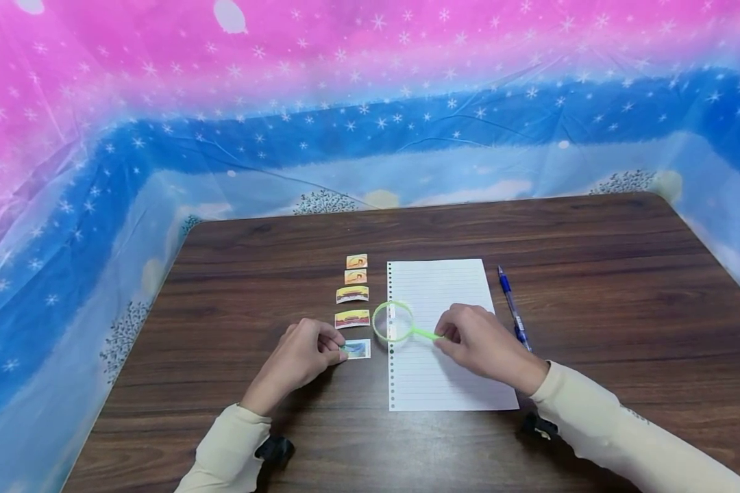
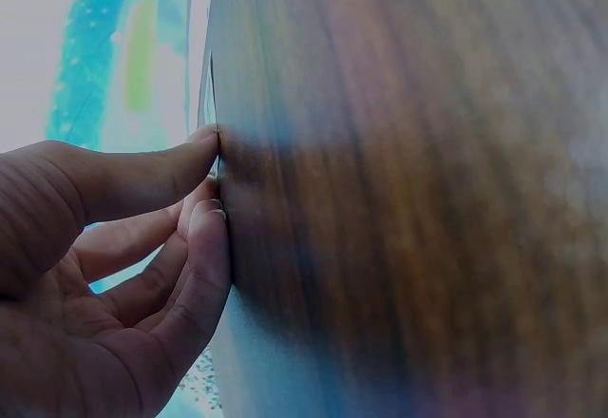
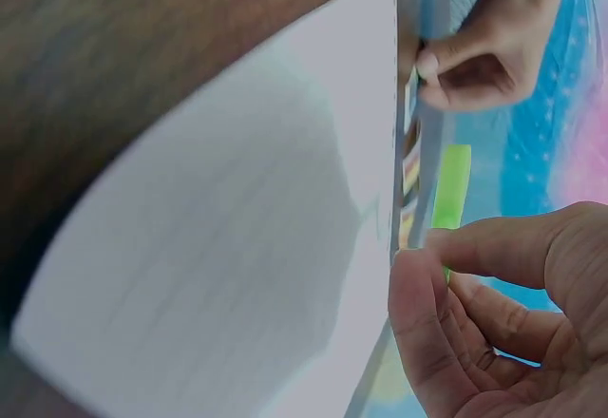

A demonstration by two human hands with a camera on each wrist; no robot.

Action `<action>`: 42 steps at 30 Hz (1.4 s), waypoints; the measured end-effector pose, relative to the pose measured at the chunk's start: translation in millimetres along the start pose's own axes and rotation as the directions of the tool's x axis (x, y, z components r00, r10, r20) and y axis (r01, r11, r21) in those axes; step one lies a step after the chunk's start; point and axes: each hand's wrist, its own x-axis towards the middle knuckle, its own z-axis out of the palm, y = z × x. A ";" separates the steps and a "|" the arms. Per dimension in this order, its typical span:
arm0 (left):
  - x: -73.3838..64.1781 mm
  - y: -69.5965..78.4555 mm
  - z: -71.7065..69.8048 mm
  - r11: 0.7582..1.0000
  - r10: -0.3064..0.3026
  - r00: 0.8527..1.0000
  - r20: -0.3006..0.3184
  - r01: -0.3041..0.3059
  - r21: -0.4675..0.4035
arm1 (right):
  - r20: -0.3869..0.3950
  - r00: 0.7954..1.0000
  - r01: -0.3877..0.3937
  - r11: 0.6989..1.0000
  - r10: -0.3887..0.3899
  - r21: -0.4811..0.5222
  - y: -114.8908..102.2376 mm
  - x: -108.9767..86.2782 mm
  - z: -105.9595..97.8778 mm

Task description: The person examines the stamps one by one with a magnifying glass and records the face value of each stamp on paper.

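My right hand (image 1: 477, 342) pinches the green handle of a magnifying glass (image 1: 424, 333) between thumb and fingers. The round lens hangs over the left, hole-punched edge of a lined sheet of paper (image 1: 456, 281). My left hand (image 1: 302, 352) has thumb and fingertips on the left end of a blue-green stamp (image 1: 359, 349), low at the table surface in the left wrist view. Above that stamp lie two red-and-yellow stamps (image 1: 352, 319) and two small orange stamps (image 1: 355, 276), in one column. In the right wrist view, the green handle (image 3: 452, 185) sticks out past the fingertips.
A blue pen (image 1: 510, 299) lies right of the paper, partly behind my right wrist. Brown wood-grain table (image 1: 253, 274) carries everything. A pink and blue snowflake-patterned cloth (image 1: 358, 130) hangs around its back and sides. Dark wrist straps (image 1: 275, 449) sit at both cuffs.
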 end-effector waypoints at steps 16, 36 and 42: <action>-1.1 -2.0 1.3 0.999 0.040 0.999 -0.015 -0.040 -0.013 | -0.110 0.989 -0.104 0.994 0.101 -0.023 38.8 -11.7 -40.2; 0.1 -2.7 1.7 0.999 0.044 0.999 -0.024 -0.044 -0.020 | -0.188 0.956 -0.234 0.972 0.227 -0.014 88.1 -25.8 -75.7; 0.2 -2.9 1.5 0.999 0.043 0.999 -0.025 -0.043 -0.018 | -0.225 0.939 -0.272 0.962 0.260 -0.027 105.3 -28.5 -79.8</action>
